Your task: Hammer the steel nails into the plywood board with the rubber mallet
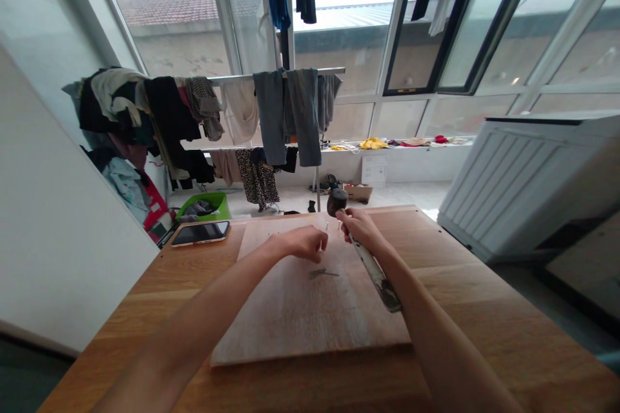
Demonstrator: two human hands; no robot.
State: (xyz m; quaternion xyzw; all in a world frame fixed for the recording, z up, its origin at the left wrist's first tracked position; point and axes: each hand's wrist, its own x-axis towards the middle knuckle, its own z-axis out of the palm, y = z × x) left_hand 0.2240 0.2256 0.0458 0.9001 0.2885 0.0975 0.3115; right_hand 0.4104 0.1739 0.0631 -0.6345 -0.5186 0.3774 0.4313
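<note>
A pale wooden board (310,319) lies flat on the table. My right hand (361,227) is wrapped round a mallet close to its dark head (337,202); the worn, light handle (372,268) runs back along my forearm. My left hand (307,243) hovers low over the board, fingers curled in, and whatever they may pinch is hidden. Just in front of it, a thin nail (327,226) stands upright near the board's far part. Several loose nails (322,273) lie in a small heap nearer to me.
A phone (201,233) lies at the far left of the wooden table (165,290). Beyond the table are a green basin (220,205), a rack hung with clothes (290,116) and a cardboard box (357,192). A white ribbed appliance (498,187) stands at the right.
</note>
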